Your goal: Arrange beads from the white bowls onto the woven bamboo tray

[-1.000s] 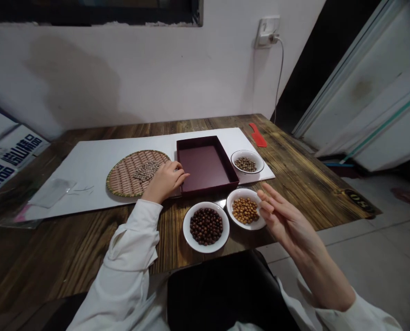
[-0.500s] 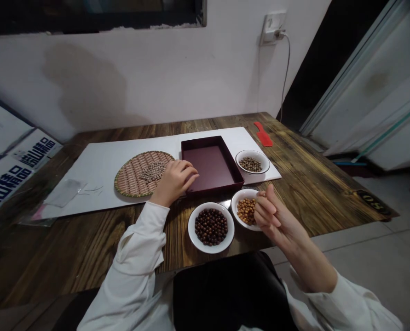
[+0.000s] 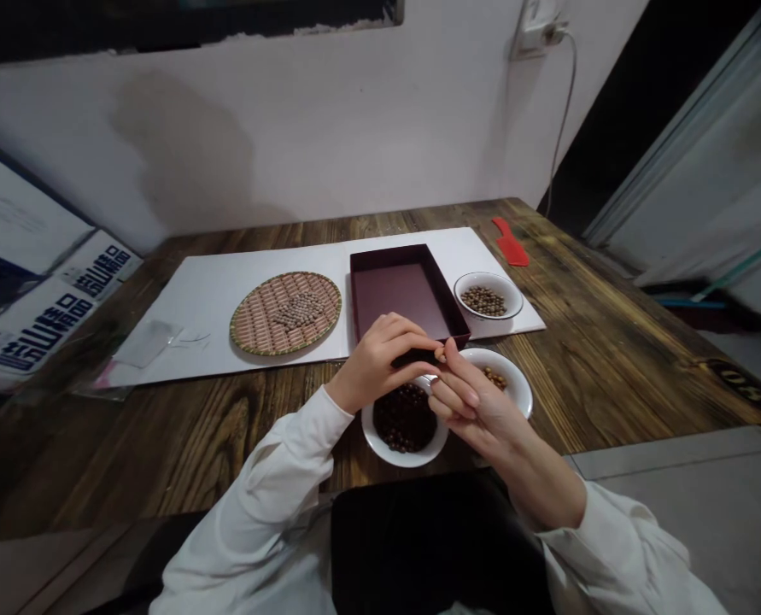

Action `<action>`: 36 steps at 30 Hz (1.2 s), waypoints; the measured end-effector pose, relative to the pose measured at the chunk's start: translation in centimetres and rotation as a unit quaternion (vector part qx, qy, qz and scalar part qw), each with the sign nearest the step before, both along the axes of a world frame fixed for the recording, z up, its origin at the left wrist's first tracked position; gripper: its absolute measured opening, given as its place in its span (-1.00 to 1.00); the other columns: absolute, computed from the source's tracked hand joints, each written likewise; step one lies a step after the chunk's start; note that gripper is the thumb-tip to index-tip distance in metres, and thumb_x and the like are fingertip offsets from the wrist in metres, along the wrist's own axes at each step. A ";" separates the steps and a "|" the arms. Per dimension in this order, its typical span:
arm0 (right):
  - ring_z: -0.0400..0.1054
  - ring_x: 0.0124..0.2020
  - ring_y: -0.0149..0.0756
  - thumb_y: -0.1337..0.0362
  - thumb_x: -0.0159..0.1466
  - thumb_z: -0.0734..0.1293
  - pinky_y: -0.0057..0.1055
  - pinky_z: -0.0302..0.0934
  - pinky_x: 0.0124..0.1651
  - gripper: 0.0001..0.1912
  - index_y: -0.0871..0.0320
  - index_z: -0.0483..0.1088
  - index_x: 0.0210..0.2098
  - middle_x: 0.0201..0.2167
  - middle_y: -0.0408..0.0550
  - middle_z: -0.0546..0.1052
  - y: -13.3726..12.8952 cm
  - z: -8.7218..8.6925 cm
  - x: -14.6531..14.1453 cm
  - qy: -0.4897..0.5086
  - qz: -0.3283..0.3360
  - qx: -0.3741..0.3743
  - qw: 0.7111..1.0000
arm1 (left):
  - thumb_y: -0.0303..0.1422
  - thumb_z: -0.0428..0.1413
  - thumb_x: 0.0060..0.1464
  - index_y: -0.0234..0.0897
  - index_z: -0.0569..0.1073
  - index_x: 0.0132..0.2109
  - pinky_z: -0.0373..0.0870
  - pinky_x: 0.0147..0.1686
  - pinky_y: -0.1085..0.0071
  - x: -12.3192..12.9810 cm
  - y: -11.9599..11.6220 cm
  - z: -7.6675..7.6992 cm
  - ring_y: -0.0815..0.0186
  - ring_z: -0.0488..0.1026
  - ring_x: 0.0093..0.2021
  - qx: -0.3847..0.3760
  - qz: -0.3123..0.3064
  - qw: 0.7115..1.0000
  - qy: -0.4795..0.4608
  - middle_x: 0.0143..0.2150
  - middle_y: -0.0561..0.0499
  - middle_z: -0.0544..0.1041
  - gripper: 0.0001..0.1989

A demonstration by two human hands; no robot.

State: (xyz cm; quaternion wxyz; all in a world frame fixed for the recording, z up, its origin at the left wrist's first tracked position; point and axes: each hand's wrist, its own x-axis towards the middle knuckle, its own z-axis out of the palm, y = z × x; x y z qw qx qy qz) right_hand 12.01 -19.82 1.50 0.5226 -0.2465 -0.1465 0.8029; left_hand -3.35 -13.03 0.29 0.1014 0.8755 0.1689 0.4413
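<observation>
My left hand (image 3: 389, 357) reaches across with its fingertips against the thumb and index finger of my right hand (image 3: 476, 401). At that meeting point shows a small light-brown piece (image 3: 441, 353), which looks like a bead. The right hand's other fingers are curled in, and anything inside them is hidden. Below the hands stands a white bowl of dark brown beads (image 3: 406, 420), partly covered by them. A second white bowl (image 3: 519, 389), with yellow-brown beads (image 3: 495, 377), is partly behind the right hand. A shallow dark red box (image 3: 402, 295) lies just beyond my fingers.
A round woven tray (image 3: 255, 320) holds a cluster of pale beads (image 3: 298, 311) on the white board (image 3: 204, 286). At the back right are a bowl of speckled beads (image 3: 484, 301) and a red comb (image 3: 512, 248). A clear plastic bag (image 3: 149, 343) lies at the left.
My left hand has moved right, from beside the woven tray to my right hand. The right hand has shifted slightly left, over the bowls' near side. The view has shifted a little.
</observation>
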 end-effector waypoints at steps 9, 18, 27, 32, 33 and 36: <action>-0.27 -0.80 -0.65 0.17 0.18 0.49 -0.64 -0.20 -0.74 -0.63 0.22 0.32 -0.57 -0.88 -0.40 0.09 0.1 0.1 -0.7 -0.021 -0.001 -0.037 0.999 | -0.21 0.17 0.20 -0.24 0.46 -0.14 0.39 -0.15 0.32 0.1 0.4 -0.7 0.31 0.46 -0.19 0.023 0.033 0.998 -0.040 -0.24 -0.03 0.54 -0.80; -0.15 -0.82 -0.67 0.33 0.31 0.38 -0.64 -0.18 -0.74 -0.62 0.21 0.24 -0.60 -0.86 -0.37 0.09 0.3 0.2 -1.3 0.018 -0.024 -0.105 0.994 | -0.26 0.11 0.26 -0.18 0.48 -0.16 0.42 -0.11 0.35 -0.1 0.7 -1.4 0.33 0.44 -0.16 0.109 0.079 0.991 0.019 -0.22 0.01 0.55 -0.88; -0.10 -0.82 -0.64 0.37 0.46 0.14 -0.63 -0.18 -0.73 -0.61 0.18 0.19 -0.53 -0.81 -0.36 0.08 0.7 0.0 -1.3 0.074 -0.027 -0.140 0.987 | -0.32 0.13 0.24 -0.20 0.46 -0.15 0.43 -0.05 0.35 0.0 0.5 -1.6 0.32 0.42 -0.08 0.138 0.088 0.987 0.010 -0.19 0.01 0.56 -0.92; -0.10 -0.80 -0.62 0.37 0.47 0.03 -0.60 -0.18 -0.73 -0.58 0.20 0.22 -0.52 -0.77 -0.34 0.04 0.5 0.0 -1.3 0.102 -0.014 -0.157 0.982 | -0.33 0.12 0.25 -0.22 0.47 -0.16 0.39 -0.07 0.35 -0.5 1.0 -1.2 0.33 0.41 -0.11 0.122 0.099 0.987 0.014 -0.22 0.01 0.56 -0.92; -0.09 -0.80 -0.61 0.38 0.46 0.01 -0.61 -0.18 -0.72 -0.59 0.23 0.28 -0.47 -0.76 -0.34 0.03 0.4 0.1 -1.3 0.103 -0.012 -0.162 0.981 | -0.33 0.12 0.25 -0.23 0.47 -0.17 0.38 -0.07 0.34 -0.9 1.3 -0.9 0.33 0.41 -0.12 0.120 0.108 0.987 0.022 -0.23 0.01 0.56 -0.92; -0.03 -0.75 -0.58 0.46 0.35 0.09 -0.61 -0.12 -0.70 -0.75 0.28 0.37 -0.31 -0.72 -0.33 0.05 0.2 0.3 -1.2 0.088 -0.014 -0.167 0.982 | -0.27 0.11 0.25 -0.23 0.48 -0.21 0.34 -0.07 0.30 -2.8 2.5 0.4 0.29 0.41 -0.14 0.066 0.183 0.977 0.085 -0.23 0.00 0.54 -0.86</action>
